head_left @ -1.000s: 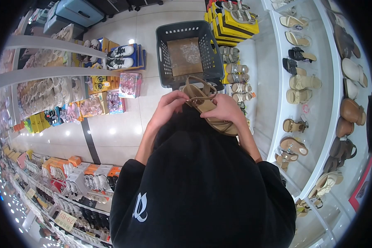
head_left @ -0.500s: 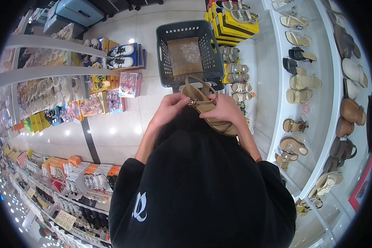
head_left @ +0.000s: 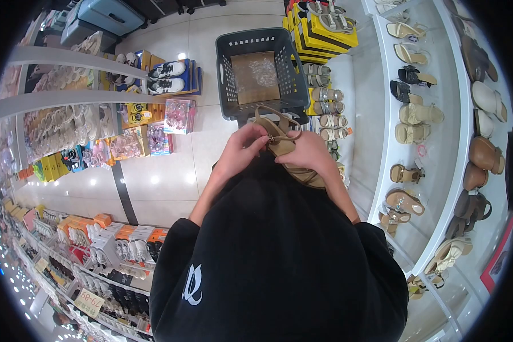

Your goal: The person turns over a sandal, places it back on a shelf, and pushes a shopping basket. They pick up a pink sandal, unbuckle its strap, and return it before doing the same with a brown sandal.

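A tan strappy sandal (head_left: 283, 147) is held in front of my body, just below the near rim of a dark grey basket (head_left: 225, 85). My right hand (head_left: 312, 153) wraps round its side, thumb lying over the footbed. My left hand (head_left: 243, 149) pinches at the small buckle on the ankle strap with thumb and fingertips. The strap loop points toward the basket. A second sole or sandal may lie under the lower part, but my right hand and the black shirt hide it. Inside the basket lies flat brown cardboard (head_left: 255, 77) with clear plastic on it.
White shelves (head_left: 376, 114) with several sandals run along the right. Yellow shoe boxes (head_left: 319, 40) are stacked beside the basket. Left of the tiled floor (head_left: 171, 165) stand racks with sneakers (head_left: 166, 77) and boxed children's shoes (head_left: 179, 115). Blue bins (head_left: 111, 20) sit at the far left.
My left hand has shifted slightly right and rolled inward, its fingers still at the buckle. The sandal's strap has moved a little; my right hand keeps nearly the same hold.
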The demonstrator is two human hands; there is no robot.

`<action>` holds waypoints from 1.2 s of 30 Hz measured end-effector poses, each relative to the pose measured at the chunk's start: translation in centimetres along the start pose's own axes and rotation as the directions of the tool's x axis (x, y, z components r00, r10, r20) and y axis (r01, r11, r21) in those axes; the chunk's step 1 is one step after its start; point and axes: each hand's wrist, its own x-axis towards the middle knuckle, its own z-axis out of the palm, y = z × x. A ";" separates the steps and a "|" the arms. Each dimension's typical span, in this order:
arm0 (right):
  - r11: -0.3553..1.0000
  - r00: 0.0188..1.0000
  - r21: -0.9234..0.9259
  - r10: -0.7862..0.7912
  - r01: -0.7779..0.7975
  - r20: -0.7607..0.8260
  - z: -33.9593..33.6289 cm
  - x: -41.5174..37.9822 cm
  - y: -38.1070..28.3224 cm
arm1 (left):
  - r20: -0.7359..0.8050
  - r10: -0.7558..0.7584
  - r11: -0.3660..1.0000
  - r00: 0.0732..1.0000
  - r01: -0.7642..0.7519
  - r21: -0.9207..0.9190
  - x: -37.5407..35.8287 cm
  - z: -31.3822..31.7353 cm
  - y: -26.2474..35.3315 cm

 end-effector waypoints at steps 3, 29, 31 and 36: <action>1.000 1.000 -0.011 0.001 -0.001 0.004 0.0 0.0 0.1 | 0.034 -0.024 0.999 0.999 0.024 0.024 -0.1 0.0 1.1; 0.994 0.995 -0.041 0.103 -0.104 -0.006 2.1 1.0 1.4 | 0.050 0.133 0.703 0.990 -0.130 0.699 -1.1 0.5 1.3; 0.992 0.993 -0.055 0.107 -0.110 -0.045 2.1 1.1 1.3 | 0.032 0.173 0.690 0.984 -0.144 0.709 -1.1 0.6 1.1; 0.995 0.994 -0.021 0.097 -0.098 -0.057 1.4 0.8 0.6 | 0.019 0.240 0.684 0.971 -0.183 0.706 -1.3 1.1 1.3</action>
